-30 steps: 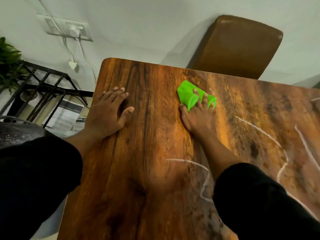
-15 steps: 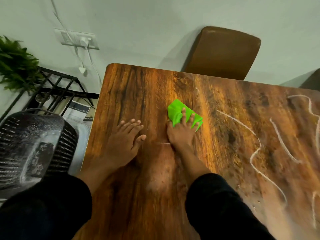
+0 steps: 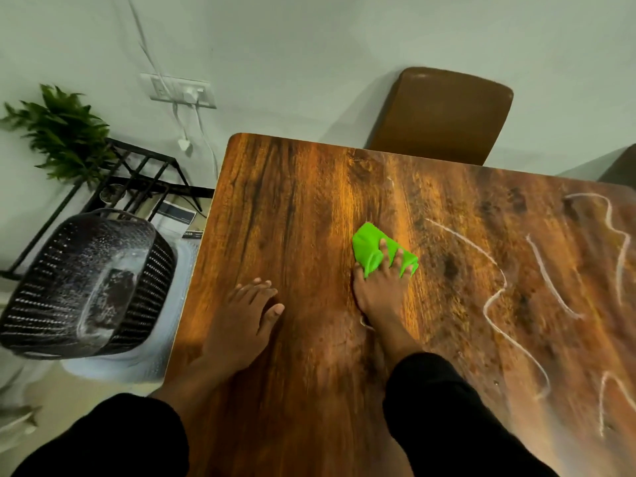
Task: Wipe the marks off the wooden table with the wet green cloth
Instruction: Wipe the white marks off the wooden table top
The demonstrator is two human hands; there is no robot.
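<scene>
My right hand [image 3: 382, 290] presses spread fingers [image 3: 390, 251] onto the soft, limp green cloth [image 3: 366, 246], its bunched folds poking out beyond my fingertips

Cloth [image 3: 370, 247] on table [image 3: 309, 201], marks [image 3: 495, 297] to its right.

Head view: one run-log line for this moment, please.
right hand: pressing crumpled wet green cloth on brown wooden table | left hand: flat, bracing | white chalk marks: remain, right side
</scene>
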